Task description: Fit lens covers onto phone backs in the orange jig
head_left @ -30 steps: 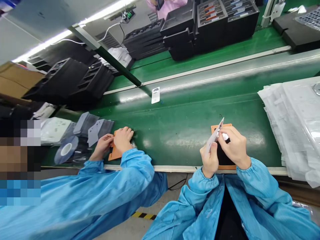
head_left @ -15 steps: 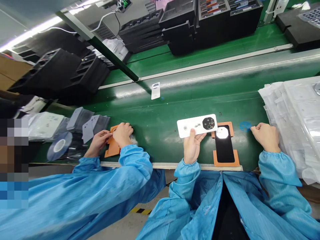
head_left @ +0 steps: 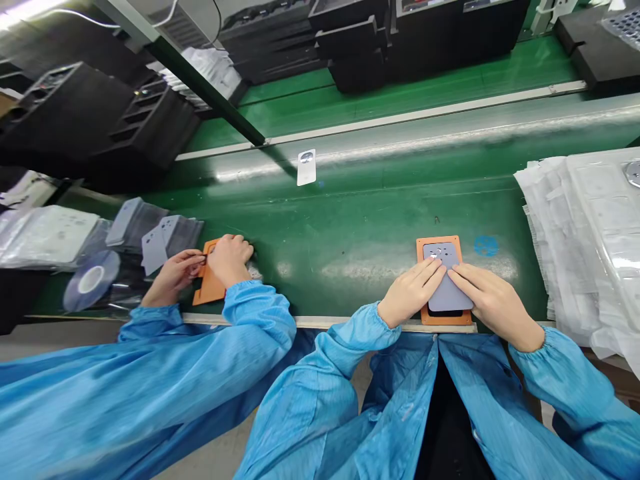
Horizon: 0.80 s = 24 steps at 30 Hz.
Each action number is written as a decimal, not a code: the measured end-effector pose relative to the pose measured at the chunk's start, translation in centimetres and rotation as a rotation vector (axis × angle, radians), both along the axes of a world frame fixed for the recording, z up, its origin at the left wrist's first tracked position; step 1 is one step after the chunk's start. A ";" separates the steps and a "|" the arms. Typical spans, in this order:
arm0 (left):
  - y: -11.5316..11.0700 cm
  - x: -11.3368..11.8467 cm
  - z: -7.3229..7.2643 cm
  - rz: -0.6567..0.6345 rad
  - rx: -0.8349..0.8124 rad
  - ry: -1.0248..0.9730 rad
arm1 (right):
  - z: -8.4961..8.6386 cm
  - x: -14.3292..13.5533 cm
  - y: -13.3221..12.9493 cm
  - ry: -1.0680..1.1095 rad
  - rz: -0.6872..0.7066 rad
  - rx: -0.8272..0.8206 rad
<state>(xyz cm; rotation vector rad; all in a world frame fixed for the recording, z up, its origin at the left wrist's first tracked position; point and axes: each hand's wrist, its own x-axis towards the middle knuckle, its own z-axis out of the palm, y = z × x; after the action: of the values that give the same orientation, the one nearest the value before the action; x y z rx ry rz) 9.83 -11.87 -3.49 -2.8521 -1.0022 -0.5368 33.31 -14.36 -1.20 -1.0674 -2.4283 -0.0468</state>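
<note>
A flat grey phone-sized panel [head_left: 447,297] with small holes near its top end lies over an orange fixture [head_left: 421,245]. A strip of a black piece [head_left: 454,313] shows below its lower edge. From the left, my left hand [head_left: 413,293] reaches in with fingers stretched out, tips on the panel's upper middle. My right hand [head_left: 493,303] comes from the right, its fingers extended and their tips also resting on the panel, close to the left ones. The thumbs are mostly hidden.
To the left, a co-worker's hands [head_left: 229,260] work at another orange fixture [head_left: 209,288]. Plastic sheets [head_left: 575,220] are stacked at the right. A small white card [head_left: 307,170] lies farther back. A tape roll [head_left: 93,280] and grey panels [head_left: 155,248] are at the left.
My left hand has brought the white panel right, onto the orange fixture, where a grey face now shows upward. My right hand has moved left from beside the blue mark and opened onto the panel.
</note>
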 end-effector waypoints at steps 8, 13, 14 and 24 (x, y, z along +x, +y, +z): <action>0.4 -0.6 -1.0 0.001 -0.055 0.022 | 0.2 -0.2 0.5 -0.087 0.023 0.055; 1.0 -1.0 -1.1 -0.001 -0.139 0.036 | 0.1 -0.2 1.1 -0.097 0.018 0.042; 1.2 -1.1 -1.1 0.007 -0.154 0.046 | 0.0 -0.1 1.4 -0.104 0.020 0.036; 2.7 -0.3 -0.6 0.064 -0.138 0.161 | -2.0 -0.3 3.6 -0.237 0.010 -0.093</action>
<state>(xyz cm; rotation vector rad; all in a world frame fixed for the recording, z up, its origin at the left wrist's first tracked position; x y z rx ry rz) 9.54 -9.17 -4.08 -2.9117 -1.1382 -0.2373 33.02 -10.74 -3.21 -1.1477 -2.6701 -0.0602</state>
